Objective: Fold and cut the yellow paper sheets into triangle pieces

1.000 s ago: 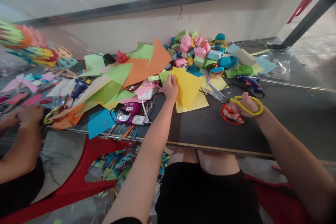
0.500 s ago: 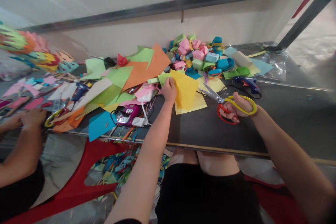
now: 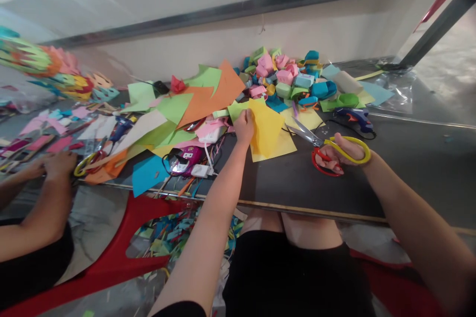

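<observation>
My left hand (image 3: 244, 125) is closed on the left edge of a bright yellow paper sheet (image 3: 267, 126), which stands tilted above the table. A paler yellow sheet (image 3: 288, 146) lies partly beneath it. My right hand (image 3: 340, 152) grips scissors (image 3: 309, 133) with one yellow and one red handle. Their blades point left, apart from the bright sheet, with the tips over pale yellow paper (image 3: 303, 119). Just behind the right hand is a dark blue glue gun (image 3: 355, 118) with a black cord.
Small folded paper boxes (image 3: 284, 77) are heaped against the wall. Orange paper (image 3: 208, 96), green sheets and a purple power strip (image 3: 188, 160) lie on the left. A co-worker's hands (image 3: 55, 164) rest at the table edge, near other scissors (image 3: 89, 161). Paper scraps cover the floor.
The whole view has shifted slightly, so things sit a little further right. Both hands keep their holds on the yellow paper and the scissors.
</observation>
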{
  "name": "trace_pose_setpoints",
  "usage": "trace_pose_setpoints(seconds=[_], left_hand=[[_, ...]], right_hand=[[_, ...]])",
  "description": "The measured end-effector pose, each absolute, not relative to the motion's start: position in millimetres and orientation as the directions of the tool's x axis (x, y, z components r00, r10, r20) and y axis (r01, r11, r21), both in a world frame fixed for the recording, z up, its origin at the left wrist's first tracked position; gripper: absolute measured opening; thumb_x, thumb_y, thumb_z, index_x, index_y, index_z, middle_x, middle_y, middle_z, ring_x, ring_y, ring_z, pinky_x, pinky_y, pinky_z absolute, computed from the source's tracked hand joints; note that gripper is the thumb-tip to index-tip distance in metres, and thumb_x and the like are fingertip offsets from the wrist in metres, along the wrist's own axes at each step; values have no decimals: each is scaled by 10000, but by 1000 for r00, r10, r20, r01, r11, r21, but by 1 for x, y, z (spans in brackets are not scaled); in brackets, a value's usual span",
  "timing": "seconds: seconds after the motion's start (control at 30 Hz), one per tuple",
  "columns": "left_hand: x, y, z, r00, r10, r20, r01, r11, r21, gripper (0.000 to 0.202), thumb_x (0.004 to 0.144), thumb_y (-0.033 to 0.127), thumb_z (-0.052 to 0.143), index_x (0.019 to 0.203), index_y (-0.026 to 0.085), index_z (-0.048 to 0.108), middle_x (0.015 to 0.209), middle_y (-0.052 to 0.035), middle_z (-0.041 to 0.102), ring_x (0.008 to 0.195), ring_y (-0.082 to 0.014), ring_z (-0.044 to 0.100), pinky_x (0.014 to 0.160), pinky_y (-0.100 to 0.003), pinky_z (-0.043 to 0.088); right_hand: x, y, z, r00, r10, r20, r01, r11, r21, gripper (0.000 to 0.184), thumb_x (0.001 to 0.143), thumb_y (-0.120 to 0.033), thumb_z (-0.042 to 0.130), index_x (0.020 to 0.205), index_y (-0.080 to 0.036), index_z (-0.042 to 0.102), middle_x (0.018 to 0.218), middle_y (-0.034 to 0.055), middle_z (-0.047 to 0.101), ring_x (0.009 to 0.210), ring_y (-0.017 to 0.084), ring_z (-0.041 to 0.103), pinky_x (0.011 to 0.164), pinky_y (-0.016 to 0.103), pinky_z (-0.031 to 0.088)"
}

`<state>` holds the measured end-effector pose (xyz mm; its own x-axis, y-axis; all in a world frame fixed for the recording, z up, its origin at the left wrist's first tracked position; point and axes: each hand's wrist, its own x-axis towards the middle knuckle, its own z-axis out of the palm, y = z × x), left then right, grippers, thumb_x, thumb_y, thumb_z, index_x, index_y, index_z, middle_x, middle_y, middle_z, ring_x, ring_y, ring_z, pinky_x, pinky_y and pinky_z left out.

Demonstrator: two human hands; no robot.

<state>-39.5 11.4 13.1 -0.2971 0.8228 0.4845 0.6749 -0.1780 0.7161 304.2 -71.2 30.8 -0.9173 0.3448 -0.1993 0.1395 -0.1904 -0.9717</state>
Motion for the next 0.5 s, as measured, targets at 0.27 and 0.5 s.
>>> trace_pose_setpoints(seconds=[0.27, 0.5], left_hand=[[-39, 10, 14, -295, 823, 485, 688, -169, 706, 478, 1061, 515, 332, 745, 220, 537, 674, -22, 558, 669, -176, 526, 671, -305, 333], [-39, 11, 11, -276, 826, 492, 693, -184, 697, 451, 1060, 496, 356, 762, 221, 554, 668, -17, 558, 663, -180, 531, 671, -305, 326]], right_hand=[[300, -77, 38, -909, 381, -170, 76, -251, -965, 908, 886, -888, 187, 911, -86, 610, 569, -29, 443, 369, 113, 427, 335, 266, 451], [298, -78, 42, -914, 367, -172, 81, -251, -965, 931, 895, -880, 216, 1002, -58, 639, 641, -37, 422, 406, 105, 453, 382, 267, 498]])
